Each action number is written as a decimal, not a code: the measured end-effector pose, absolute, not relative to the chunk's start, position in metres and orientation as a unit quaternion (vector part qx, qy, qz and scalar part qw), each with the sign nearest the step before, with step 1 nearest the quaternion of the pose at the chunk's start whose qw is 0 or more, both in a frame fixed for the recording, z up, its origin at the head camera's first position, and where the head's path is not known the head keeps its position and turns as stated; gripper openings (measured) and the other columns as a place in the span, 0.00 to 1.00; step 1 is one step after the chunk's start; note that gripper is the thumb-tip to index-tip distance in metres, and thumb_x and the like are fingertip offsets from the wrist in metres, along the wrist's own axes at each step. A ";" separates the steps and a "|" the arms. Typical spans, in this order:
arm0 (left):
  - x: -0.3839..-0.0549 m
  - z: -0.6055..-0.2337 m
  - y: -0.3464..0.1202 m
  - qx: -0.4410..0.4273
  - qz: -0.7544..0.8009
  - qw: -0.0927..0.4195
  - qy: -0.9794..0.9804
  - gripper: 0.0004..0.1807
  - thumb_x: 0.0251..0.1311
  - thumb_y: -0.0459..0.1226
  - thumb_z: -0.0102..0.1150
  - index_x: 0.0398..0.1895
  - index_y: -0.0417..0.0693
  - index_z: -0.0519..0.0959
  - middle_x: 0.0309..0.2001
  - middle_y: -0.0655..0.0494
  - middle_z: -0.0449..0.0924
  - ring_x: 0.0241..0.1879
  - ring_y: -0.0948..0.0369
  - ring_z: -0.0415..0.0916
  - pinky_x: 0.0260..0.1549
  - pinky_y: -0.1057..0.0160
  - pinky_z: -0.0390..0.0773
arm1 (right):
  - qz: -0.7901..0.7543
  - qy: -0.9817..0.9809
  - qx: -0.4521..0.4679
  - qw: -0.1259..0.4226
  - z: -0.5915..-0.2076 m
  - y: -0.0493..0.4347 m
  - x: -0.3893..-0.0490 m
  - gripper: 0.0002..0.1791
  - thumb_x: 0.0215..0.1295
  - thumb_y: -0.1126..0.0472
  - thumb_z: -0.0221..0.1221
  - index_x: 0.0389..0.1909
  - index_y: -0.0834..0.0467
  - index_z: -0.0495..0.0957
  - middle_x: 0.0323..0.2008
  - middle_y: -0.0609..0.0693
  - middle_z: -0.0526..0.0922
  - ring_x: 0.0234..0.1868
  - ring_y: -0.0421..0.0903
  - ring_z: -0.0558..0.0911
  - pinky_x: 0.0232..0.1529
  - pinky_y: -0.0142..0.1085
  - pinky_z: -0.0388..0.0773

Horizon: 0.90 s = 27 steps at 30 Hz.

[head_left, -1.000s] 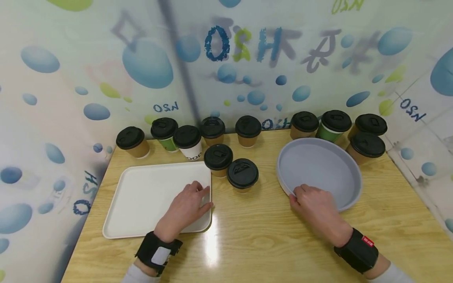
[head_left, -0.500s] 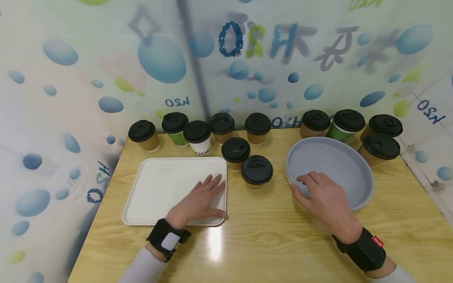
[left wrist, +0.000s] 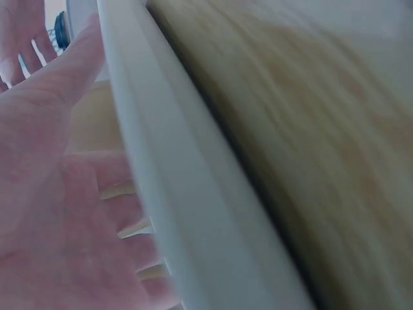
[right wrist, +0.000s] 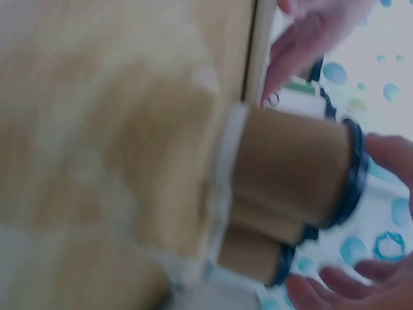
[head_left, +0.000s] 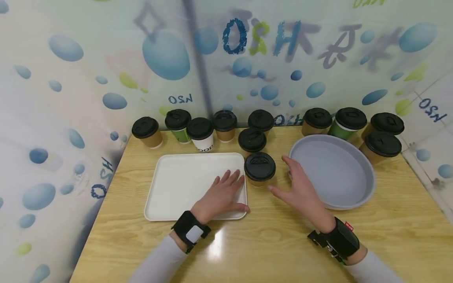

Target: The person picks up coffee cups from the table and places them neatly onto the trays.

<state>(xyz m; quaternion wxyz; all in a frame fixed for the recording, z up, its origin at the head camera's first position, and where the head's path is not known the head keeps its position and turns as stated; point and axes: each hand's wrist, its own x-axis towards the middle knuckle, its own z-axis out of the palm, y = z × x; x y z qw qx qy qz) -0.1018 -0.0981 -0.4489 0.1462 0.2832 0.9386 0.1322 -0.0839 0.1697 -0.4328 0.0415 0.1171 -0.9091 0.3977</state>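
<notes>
My left hand (head_left: 221, 194) lies with spread, straight fingers over the right end of a white rectangular tray (head_left: 184, 184). In the left wrist view the tray's rim (left wrist: 174, 168) runs right beside the palm. My right hand (head_left: 301, 192) is held apart from anything, thumb and fingers spread, between the nearest brown paper cup (head_left: 260, 169) with its black lid and a round grey-blue basin (head_left: 332, 173). That cup stands upright at the tray's right edge. Behind it is another black-lidded cup (head_left: 252, 140). In the right wrist view the spread fingers are close to the cup (right wrist: 290, 165).
Along the back of the wooden table (head_left: 247, 251) several lidded cups stand, among them a white one (head_left: 203, 143) and a green one (head_left: 182, 135). More cups, including a green one (head_left: 341, 131), stand behind the basin. A patterned curtain (head_left: 170, 55) rises behind.
The tray has slid right under my left hand, whose fingers have spread. One lidded cup has shifted right and back. My right hand has left the basin's rim and moved left toward the nearest cup.
</notes>
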 end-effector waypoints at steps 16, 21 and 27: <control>-0.112 -0.424 -0.141 0.212 0.155 0.089 0.961 0.44 0.65 0.59 0.65 0.76 0.41 0.68 0.78 0.38 0.58 0.77 0.38 0.54 0.72 0.37 0.59 | 0.460 -0.885 0.067 0.008 -0.443 0.134 -0.100 0.63 0.58 0.52 0.76 0.82 0.63 0.43 0.78 0.65 0.55 0.77 0.61 0.59 0.73 0.59 0.61; -0.119 -0.413 -0.204 0.118 0.194 0.008 0.974 0.34 0.69 0.45 0.66 0.71 0.36 0.71 0.72 0.32 0.66 0.69 0.37 0.66 0.65 0.38 0.69 | 0.443 -0.895 0.059 -0.007 -0.442 0.130 -0.105 0.65 0.56 0.50 0.78 0.82 0.63 0.42 0.79 0.67 0.53 0.78 0.63 0.56 0.74 0.60 0.57; -0.121 -0.416 -0.264 0.010 0.183 -0.009 0.983 0.32 0.72 0.39 0.61 0.70 0.26 0.67 0.65 0.23 0.65 0.62 0.30 0.68 0.58 0.34 0.72 | 0.434 -0.899 0.054 -0.016 -0.443 0.128 -0.109 0.66 0.55 0.51 0.78 0.82 0.62 0.41 0.79 0.68 0.53 0.77 0.65 0.58 0.73 0.60 0.58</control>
